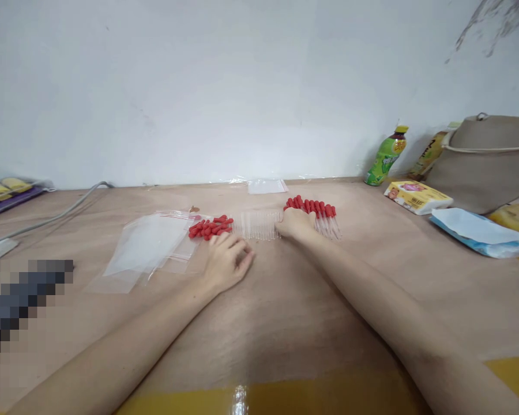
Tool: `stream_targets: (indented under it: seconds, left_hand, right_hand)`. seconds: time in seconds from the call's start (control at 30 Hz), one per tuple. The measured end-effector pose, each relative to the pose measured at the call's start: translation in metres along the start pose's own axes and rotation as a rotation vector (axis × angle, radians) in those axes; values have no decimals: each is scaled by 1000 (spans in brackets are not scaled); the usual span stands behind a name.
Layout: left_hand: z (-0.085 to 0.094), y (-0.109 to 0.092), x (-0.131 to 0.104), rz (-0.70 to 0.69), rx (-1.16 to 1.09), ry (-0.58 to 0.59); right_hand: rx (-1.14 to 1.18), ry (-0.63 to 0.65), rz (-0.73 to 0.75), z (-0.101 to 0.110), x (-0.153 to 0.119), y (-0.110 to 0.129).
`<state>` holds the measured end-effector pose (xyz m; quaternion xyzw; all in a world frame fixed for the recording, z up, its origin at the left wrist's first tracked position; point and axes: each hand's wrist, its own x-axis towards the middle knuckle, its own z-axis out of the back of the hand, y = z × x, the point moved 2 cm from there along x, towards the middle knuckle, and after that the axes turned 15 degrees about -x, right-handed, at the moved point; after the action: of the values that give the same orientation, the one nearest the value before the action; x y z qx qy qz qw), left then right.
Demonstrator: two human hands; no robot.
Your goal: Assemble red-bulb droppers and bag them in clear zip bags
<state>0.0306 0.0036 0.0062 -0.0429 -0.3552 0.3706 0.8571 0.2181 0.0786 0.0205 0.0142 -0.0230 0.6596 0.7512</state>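
A row of clear dropper tubes (257, 225) lies side by side in the middle of the table. At its left end is a loose pile of red rubber bulbs (210, 228). My left hand (227, 259) is at the near edge of this pile, its fingers bent and the thumb apart, with no object visible in it. My right hand (296, 223) has its fingers closed at the right end of the tube row, seemingly on a tube; the fingertips are partly hidden. Beyond and right of that hand lie several droppers (324, 214) with red bulbs on clear tubes.
Clear zip bags (149, 245) lie left of the bulbs, and another bag (267, 186) lies by the wall. At right stand a green bottle (387, 157), a tissue pack (417, 197), a blue-white packet (480, 231) and a grey bag (480, 164). A cable (64, 214) runs at left.
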Motion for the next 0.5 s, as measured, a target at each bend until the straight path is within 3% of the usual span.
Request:
stream_targets:
  seconds: [0.1, 0.2, 0.33, 0.5]
  left_hand:
    - [13, 20, 4, 104, 183, -217]
    - [20, 40, 6, 91, 226, -318]
    - [19, 51, 6, 40, 296, -295]
    - [17, 49, 6, 49, 331, -290]
  right_hand:
    - [8, 32, -2, 1, 3, -2]
    - [18, 70, -9, 3, 6, -2]
    - [35, 102, -18, 3, 10, 1]
    - [53, 101, -8, 4, 8, 1]
